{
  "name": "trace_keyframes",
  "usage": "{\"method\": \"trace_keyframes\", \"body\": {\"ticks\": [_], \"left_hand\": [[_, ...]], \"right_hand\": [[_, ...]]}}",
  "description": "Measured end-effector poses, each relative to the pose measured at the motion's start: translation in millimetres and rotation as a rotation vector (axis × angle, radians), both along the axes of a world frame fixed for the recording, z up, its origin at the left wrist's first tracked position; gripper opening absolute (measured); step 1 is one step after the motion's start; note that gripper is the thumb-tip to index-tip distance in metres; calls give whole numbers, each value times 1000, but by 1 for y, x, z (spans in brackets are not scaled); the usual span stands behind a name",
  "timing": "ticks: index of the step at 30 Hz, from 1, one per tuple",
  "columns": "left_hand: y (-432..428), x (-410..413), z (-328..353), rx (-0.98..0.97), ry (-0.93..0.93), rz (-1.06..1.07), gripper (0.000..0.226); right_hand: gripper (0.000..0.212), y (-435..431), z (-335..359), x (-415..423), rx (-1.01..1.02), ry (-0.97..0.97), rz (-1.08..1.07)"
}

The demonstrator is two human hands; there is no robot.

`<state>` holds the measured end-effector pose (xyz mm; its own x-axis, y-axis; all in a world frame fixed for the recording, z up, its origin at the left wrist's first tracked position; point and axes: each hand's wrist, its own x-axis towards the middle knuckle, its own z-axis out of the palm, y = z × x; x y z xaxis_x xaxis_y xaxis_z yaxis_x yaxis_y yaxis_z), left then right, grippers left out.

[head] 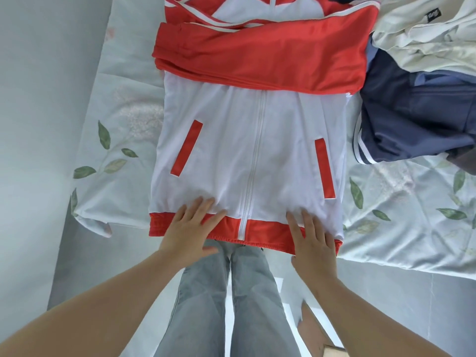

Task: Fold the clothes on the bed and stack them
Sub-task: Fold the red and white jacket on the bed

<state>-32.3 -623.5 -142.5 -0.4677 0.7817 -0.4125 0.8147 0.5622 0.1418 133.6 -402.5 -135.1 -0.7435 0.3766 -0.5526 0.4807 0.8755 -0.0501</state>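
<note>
Jacket (247, 150), white w/ red trim, lay zip-side up in the centre of the frame, on the bed near its edge, its red hem band (268, 234) hanging a bit over toward the person. The red sleeves (260, 57) were folded across the chest in the upper middle, prob. so the body made a neat rectangle before the next fold. The left hand (192, 228) lay flat on the hem at lower centre-left, fingers straight and spread, gripping nothing. The right hand (313, 240) did the same at lower centre-right, palm down, fingers pointing up the cloth. To me it looked like they were pressing and smoothing the bottom, one hand either side of the zip (255, 150), to flatten wrinkles and keep the hem square, maybe ahead of lifting it up to the sleeves. Off to the upper right, just beside the jacket, a navy garment (412, 119) w/ white stripes lay rumpled, and a cream garment (425, 34) was partly over it, both unfolded, so plenty left to do. The sheet (123, 124) was pale w/ a green leaf print, slightly creased. Below, the person's grey jeans (206, 305) showed between the arms, and a pale grey floor (25, 99) ran along the left of the frame.
</note>
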Motion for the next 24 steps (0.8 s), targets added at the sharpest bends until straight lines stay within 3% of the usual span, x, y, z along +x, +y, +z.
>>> {"method": "trace_keyframes", "body": {"ticks": [2, 4, 9, 12, 15, 17, 24], "left_hand": [[0, -4, -3, -112, 12, -66, 115], [-1, -7, -4, -125, 74, -120, 114], [-3, -12, 0, -70, 79, -193, 101], [4, -24, 23, 14, -28, -175, 74], [14, -41, 55, -58, -227, 19, 36], [19, -53, 75, -143, -287, 89, 24], [28, -71, 150, -332, -462, -5, 26]], "right_hand": [[100, 3, -1, -1, 47, 31, 30], [93, 5, -3, 0, 50, 48, 51], [73, 13, 3, 5, 53, 145, 56], [57, 18, 21, -3, 13, 166, -1], [45, 25, 45, -11, -59, 83, -14], [38, 32, 66, -17, -121, 12, -41], [23, 46, 136, -28, -519, -276, -190]]}}
